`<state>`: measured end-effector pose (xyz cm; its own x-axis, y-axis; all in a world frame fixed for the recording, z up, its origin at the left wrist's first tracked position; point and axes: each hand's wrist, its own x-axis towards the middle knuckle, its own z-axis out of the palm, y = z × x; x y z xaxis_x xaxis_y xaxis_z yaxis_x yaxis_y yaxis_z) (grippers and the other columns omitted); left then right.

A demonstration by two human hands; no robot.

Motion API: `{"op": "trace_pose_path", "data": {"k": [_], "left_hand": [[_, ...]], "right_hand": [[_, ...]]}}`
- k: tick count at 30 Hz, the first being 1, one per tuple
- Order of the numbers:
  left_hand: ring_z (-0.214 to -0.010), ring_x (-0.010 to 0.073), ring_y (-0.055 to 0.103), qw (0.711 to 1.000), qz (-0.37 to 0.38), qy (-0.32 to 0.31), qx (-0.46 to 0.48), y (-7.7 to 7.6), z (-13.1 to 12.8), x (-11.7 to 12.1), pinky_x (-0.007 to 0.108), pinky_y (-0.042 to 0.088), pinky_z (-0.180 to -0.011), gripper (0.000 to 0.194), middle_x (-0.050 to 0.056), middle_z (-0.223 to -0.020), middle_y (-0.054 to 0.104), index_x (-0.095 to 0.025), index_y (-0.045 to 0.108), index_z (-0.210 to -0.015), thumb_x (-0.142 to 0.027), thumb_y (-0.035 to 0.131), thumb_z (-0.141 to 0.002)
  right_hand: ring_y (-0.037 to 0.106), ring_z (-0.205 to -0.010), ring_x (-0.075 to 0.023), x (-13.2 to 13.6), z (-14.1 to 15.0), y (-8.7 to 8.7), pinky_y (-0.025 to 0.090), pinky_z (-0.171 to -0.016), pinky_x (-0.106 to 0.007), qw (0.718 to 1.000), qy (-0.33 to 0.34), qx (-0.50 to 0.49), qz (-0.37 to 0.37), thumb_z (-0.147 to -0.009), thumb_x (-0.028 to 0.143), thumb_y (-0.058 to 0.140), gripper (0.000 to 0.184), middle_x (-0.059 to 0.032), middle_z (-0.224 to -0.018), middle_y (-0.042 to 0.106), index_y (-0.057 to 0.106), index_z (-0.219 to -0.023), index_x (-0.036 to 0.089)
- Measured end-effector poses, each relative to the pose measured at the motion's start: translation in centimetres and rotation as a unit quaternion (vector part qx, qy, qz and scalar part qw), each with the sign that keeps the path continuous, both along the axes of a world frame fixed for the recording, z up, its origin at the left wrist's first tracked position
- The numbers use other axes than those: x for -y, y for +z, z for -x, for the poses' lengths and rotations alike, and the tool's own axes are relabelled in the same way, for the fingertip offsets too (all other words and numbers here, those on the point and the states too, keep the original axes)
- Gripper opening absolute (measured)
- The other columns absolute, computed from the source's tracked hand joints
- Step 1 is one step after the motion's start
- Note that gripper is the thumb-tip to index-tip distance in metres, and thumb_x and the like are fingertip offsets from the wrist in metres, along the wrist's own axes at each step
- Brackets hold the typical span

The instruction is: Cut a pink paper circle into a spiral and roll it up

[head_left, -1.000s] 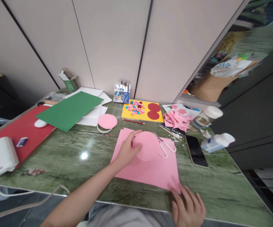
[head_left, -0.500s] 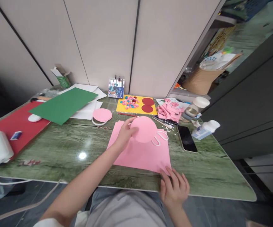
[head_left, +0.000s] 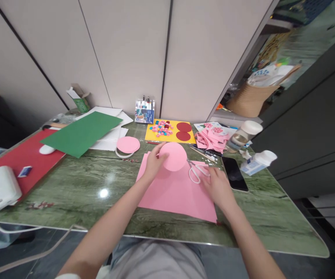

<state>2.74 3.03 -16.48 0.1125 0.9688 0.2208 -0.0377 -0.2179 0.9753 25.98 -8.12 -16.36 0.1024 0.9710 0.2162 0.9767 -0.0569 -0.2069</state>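
Observation:
My left hand [head_left: 155, 164] pinches a pink paper circle [head_left: 173, 155] at its left edge, thumb on top. The circle is just over the upper part of a pink paper sheet [head_left: 174, 193]. Beside it lie white-handled scissors [head_left: 194, 174], partly opened, with the blades mostly hidden by the circle. At the scissors' right handle loop is my right hand [head_left: 218, 186], its thumb and fingertips closed about the loop. Further left, a small stack of pink circles [head_left: 128, 144] rests on a white roll of tape or band [head_left: 123, 155].
Behind are a yellow sheet [head_left: 152, 138] with pompoms and two dark red circles [head_left: 184, 126], and pink scraps [head_left: 212, 139]. A phone [head_left: 234, 174] and white-capped bottles [head_left: 258, 162] stand or lie right. Green paper [head_left: 81, 133], red paper [head_left: 39, 151] and a white charger [head_left: 0, 190] are left.
My right hand has moved up from the sheet's lower right corner to the scissors' handle. The pink circle in my left hand has shifted slightly left, showing more of the scissors.

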Motion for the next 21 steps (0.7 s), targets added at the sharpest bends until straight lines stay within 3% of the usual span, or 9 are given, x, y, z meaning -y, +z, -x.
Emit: {"op": "trace_pose_path", "data": {"k": [2,5,9,13,16,21], "left_hand": [[-0.117,0.0230,0.053,1.000,0.006,-0.002,0.008,0.3,0.0,-0.1,0.033,0.046,-0.092,0.049,0.010,-0.134,0.053,-0.019,0.055,-0.124,-0.024,0.062,-0.076],[-0.114,0.0232,0.055,1.000,0.006,-0.014,0.023,0.6,0.3,-0.4,0.033,0.045,-0.093,0.049,0.012,-0.131,0.056,-0.017,0.056,-0.122,-0.025,0.064,-0.075],[-0.112,0.0252,0.057,0.995,0.034,-0.093,-0.010,1.2,1.5,-1.0,0.035,0.046,-0.091,0.051,0.013,-0.129,0.058,-0.016,0.058,-0.121,-0.027,0.068,-0.072],[-0.112,0.0265,0.056,0.986,0.072,-0.148,-0.023,1.5,2.3,-1.4,0.036,0.046,-0.089,0.052,0.012,-0.128,0.058,-0.017,0.059,-0.119,-0.025,0.070,-0.068],[-0.109,0.0252,0.057,0.983,0.090,-0.155,-0.027,1.3,2.0,-1.2,0.035,0.046,-0.087,0.051,0.011,-0.127,0.059,-0.017,0.059,-0.117,-0.024,0.069,-0.068],[-0.092,0.0194,0.059,0.980,0.063,-0.166,-0.089,0.7,0.9,-0.3,0.032,0.045,-0.080,0.041,0.007,-0.113,0.064,-0.018,0.062,-0.110,-0.022,0.064,-0.069]], "right_hand": [[0.056,-0.105,-0.0314,-3.4,0.2,0.8,0.040,-0.087,-0.042,0.991,-0.034,0.006,0.126,-0.084,0.039,0.053,0.036,-0.0196,-0.110,0.063,0.062,-0.106,0.012],[0.061,-0.094,-0.0325,-6.3,0.8,1.1,0.042,-0.077,-0.039,0.986,-0.042,-0.021,0.157,-0.077,0.040,0.059,0.030,-0.0216,-0.094,0.068,0.066,-0.083,0.011],[0.063,-0.067,-0.0240,-7.0,0.4,0.7,0.039,-0.061,-0.031,0.977,-0.034,-0.124,0.169,-0.067,0.035,0.064,0.023,-0.0122,-0.062,0.067,0.060,-0.057,0.016],[0.061,-0.063,-0.0180,-6.6,-0.5,0.3,0.040,-0.057,-0.027,0.951,-0.033,-0.281,0.123,-0.069,0.032,0.059,0.016,-0.0069,-0.068,0.068,0.058,-0.073,0.017],[0.061,-0.065,-0.0155,-6.6,-0.1,0.2,0.044,-0.059,-0.026,0.907,-0.006,-0.412,0.089,-0.069,0.037,0.059,0.027,-0.0041,-0.080,0.068,0.054,-0.089,0.019],[0.057,-0.060,-0.0138,-6.8,1.5,-0.5,0.043,-0.056,-0.025,0.848,0.007,-0.526,0.057,-0.062,0.046,0.071,0.038,-0.0011,-0.070,0.062,0.055,-0.083,0.019]]}}
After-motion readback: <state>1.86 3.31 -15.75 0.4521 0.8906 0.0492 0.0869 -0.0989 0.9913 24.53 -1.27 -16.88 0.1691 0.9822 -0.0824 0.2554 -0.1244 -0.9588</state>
